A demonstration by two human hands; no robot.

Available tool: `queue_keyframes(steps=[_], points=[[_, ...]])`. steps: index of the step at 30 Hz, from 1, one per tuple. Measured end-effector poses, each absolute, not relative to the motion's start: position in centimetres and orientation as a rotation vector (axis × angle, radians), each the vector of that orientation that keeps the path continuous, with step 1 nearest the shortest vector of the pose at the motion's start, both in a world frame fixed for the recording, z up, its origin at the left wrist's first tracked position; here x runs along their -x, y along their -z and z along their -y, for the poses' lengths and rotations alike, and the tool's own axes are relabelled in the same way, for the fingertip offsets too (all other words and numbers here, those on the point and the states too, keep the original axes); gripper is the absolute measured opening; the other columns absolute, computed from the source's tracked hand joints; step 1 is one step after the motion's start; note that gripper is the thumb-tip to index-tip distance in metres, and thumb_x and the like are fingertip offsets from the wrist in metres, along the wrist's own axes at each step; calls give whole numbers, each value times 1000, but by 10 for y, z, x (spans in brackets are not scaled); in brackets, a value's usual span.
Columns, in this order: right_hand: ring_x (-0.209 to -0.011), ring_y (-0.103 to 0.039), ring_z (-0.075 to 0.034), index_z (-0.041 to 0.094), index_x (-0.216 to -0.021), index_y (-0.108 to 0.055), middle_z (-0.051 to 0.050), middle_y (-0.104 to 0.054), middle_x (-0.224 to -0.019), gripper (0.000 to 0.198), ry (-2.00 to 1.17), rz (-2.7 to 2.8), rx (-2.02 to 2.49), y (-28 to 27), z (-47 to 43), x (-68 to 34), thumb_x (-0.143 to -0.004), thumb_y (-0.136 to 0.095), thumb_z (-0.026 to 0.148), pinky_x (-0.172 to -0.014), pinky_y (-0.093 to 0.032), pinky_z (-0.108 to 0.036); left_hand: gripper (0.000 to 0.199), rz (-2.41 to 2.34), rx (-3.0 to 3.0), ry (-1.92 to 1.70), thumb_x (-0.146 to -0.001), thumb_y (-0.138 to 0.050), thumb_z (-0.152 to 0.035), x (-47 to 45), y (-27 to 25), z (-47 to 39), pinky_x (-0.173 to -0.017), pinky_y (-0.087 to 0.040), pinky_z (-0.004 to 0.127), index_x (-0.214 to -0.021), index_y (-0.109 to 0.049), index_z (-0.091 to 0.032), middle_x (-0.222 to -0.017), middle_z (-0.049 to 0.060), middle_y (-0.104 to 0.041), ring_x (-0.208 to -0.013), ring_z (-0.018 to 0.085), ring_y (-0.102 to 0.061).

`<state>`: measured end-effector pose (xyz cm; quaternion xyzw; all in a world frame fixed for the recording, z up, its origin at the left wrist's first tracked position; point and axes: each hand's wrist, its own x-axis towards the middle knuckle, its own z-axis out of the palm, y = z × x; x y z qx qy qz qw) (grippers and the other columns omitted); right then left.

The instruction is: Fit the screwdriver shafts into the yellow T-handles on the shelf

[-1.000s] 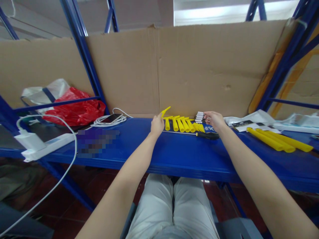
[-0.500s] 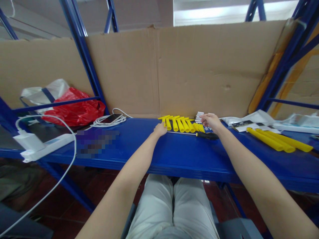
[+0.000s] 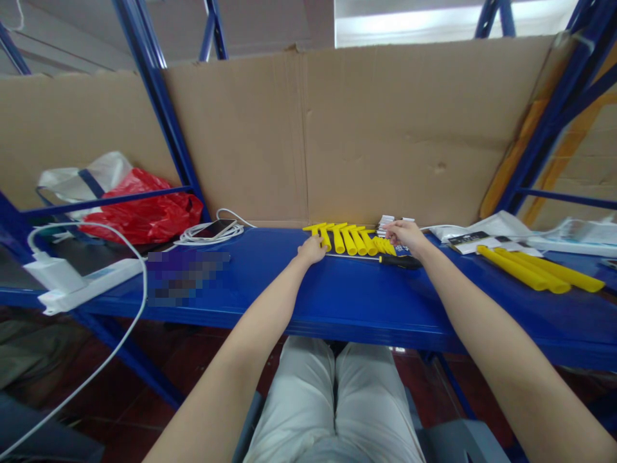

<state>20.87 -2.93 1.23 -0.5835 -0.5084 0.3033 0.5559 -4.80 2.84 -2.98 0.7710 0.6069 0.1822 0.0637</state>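
My left hand (image 3: 312, 249) is closed at the left end of a row of yellow T-shaped plastic pieces (image 3: 351, 239), its fingers around the leftmost one. Beyond the row's right end, my right hand (image 3: 406, 236) has thumb and fingers pinched together; what is between them is too small to make out. Small yellow pieces (image 3: 384, 246) lie just left of and below those fingers. A stack of white strips (image 3: 385, 222) is behind them, partly covered by the hand. In front of the row lies a screwdriver (image 3: 401, 262) with a black and yellow handle, its shaft pointing left.
Yellow tubes (image 3: 535, 270) rest on the blue table (image 3: 366, 302) at the right, beside a black-and-white packet (image 3: 470, 242). On the left are a phone (image 3: 215, 229) with a coiled white cable, a power strip (image 3: 103, 283) and a red bag (image 3: 149, 209). Cardboard (image 3: 385, 128) stands behind.
My right hand has shifted slightly left, toward the small yellow pieces. My left hand has moved slightly and stays at the leftmost yellow piece.
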Motion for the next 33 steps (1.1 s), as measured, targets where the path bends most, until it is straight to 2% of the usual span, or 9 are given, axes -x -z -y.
queue_keyframes(steps=[4, 18, 23, 33], points=[[-41, -47, -6, 16, -69, -64, 3, -58, -51, 13, -711, 1236, 1363, -11, 28, -210, -80, -71, 14, -41, -38, -16, 42, -1836, -2305, -582, -98, -55, -33, 47, 29, -28, -114, -40, 34, -138, -64, -25, -160, 8, -46, -145, 25, -47], [-40, -47, -5, 16, -67, -63, 3, -59, -52, 18, -678, 1282, 1419, -11, 28, -209, -82, -67, 7, -41, -38, -16, 41, -1850, -2325, -581, -98, -54, -25, 49, 28, -25, -113, -42, 41, -138, -62, -27, -161, 9, -46, -146, 26, -46], [-40, -47, -6, 17, -67, -63, 3, -59, -51, 19, -691, 1291, 1431, -13, 30, -206, -83, -67, 8, -43, -38, -17, 41, -1853, -2326, -595, -97, -56, -23, 50, 29, -26, -112, -43, 37, -136, -64, -29, -157, 8, -51, -140, 25, -53], [-40, -49, -6, 17, -66, -65, 2, -60, -51, 19, -690, 1328, 1405, -11, 30, -206, -81, -70, 5, -40, -37, -16, 43, -1821, -2371, -657, -91, -63, -24, 50, 36, -35, -110, -44, 33, -134, -66, -26, -153, 9, -56, -139, 24, -53]])
